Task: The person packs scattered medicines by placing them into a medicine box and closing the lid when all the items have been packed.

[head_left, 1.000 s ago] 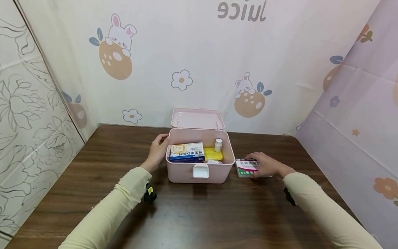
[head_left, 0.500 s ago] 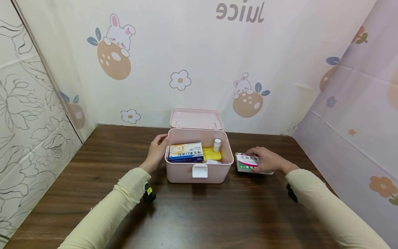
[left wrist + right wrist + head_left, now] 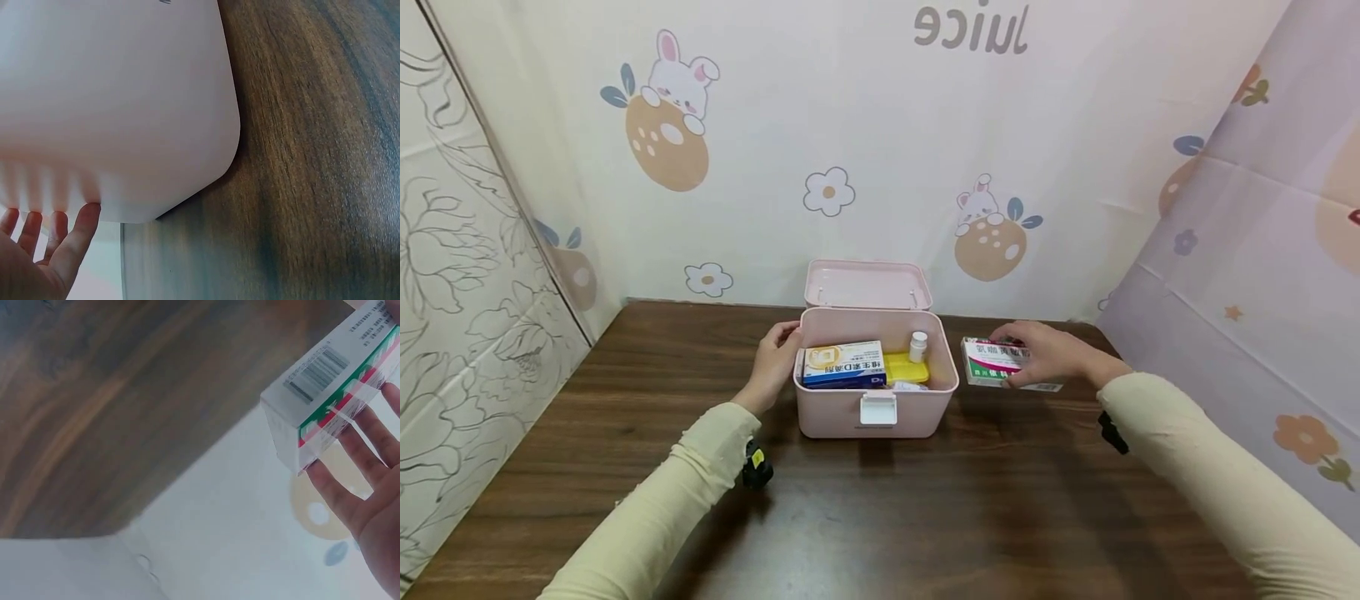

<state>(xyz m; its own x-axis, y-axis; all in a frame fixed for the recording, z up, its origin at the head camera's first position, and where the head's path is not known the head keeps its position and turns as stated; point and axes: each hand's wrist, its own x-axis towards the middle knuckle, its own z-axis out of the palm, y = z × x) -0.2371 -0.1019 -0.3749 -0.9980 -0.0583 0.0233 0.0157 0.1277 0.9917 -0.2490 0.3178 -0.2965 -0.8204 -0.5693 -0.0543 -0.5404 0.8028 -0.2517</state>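
Note:
A pink medicine case (image 3: 842,417) stands on the table with its lid (image 3: 868,285) tipped back. Inside lie a blue and white vitamin D drops box (image 3: 846,367), a yellow item (image 3: 906,367), a small white bottle (image 3: 918,346) and a partly hidden whitish packet (image 3: 908,386). My left hand (image 3: 772,367) touches the case's left side; in the left wrist view its fingertips (image 3: 90,209) press the outer wall, fairly straight. Right of the case, my right hand (image 3: 1051,354) grips a white, green and magenta medicine box (image 3: 985,358) between thumb and fingers, raised off the table. Its barcode (image 3: 317,374) shows in the right wrist view.
The dark wooden table (image 3: 880,517) reaches back to a wall cloth (image 3: 880,125) printed with rabbits and flowers. A second printed cloth (image 3: 1240,333) borders the right side, and a flower-patterned panel (image 3: 452,250) the left. The case's white latch (image 3: 878,409) hangs at its front.
My right hand has lifted the medicine box off the table, up and slightly toward the back. The left hand stays at the side of the case, and the head view has shifted slightly.

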